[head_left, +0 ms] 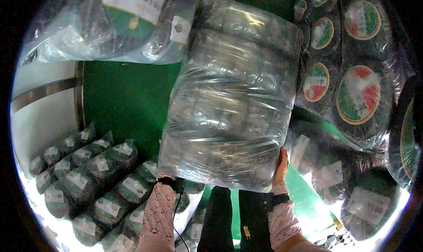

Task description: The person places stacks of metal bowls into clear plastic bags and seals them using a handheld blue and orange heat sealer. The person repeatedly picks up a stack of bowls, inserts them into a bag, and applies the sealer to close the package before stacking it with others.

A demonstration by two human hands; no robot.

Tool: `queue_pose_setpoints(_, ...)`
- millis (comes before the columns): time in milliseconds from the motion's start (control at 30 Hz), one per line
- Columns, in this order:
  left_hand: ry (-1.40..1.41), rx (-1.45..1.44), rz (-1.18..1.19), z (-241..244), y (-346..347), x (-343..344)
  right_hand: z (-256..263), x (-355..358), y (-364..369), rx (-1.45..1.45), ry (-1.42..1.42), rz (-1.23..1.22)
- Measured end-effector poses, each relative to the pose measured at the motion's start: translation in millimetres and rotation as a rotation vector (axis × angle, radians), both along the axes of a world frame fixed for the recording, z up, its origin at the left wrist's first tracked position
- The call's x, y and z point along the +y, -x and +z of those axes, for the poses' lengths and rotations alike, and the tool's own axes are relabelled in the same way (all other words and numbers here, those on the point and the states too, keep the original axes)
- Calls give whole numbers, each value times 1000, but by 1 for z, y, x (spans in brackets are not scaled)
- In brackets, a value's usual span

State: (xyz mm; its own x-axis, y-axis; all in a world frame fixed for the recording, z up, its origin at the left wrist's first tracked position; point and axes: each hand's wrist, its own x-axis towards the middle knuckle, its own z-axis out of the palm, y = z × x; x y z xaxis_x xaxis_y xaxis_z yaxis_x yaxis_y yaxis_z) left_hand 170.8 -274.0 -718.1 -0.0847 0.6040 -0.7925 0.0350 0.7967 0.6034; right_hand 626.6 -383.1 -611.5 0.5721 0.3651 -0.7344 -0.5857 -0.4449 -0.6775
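Note:
A large plastic-wrapped pack of clear containers (228,100) fills the middle of the view, held out in front of my body. Its film is wrinkled and shiny, and rows of rounded shapes show through. My right hand (281,164) grips the pack's lower right side, fingers along the edge. Most of my left hand (164,176) is hidden at the lower left corner of the pack; only its wrist end shows clearly, beneath a dark strap. Below the pack my dark-trousered legs are visible.
Wrapped packs of labelled jars or tubs (99,182) lie in rows at lower left. Larger wrapped stacks (358,93) with round labels rise at right, and labelled packs (366,199) lie below. Another wrapped bundle (72,42) stands upper left, above green floor (129,100) beside a white wall (46,100).

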Motion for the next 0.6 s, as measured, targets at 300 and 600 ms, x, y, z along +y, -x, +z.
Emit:
queue_pose_setpoints(300,-135,-39,-58,-86,-80,93,-117,75,-90,-46,-56,-26)
queue_pose_setpoints(600,122,-880,124,-95,-90,111,-117,-1,-38,-182,-69,290)
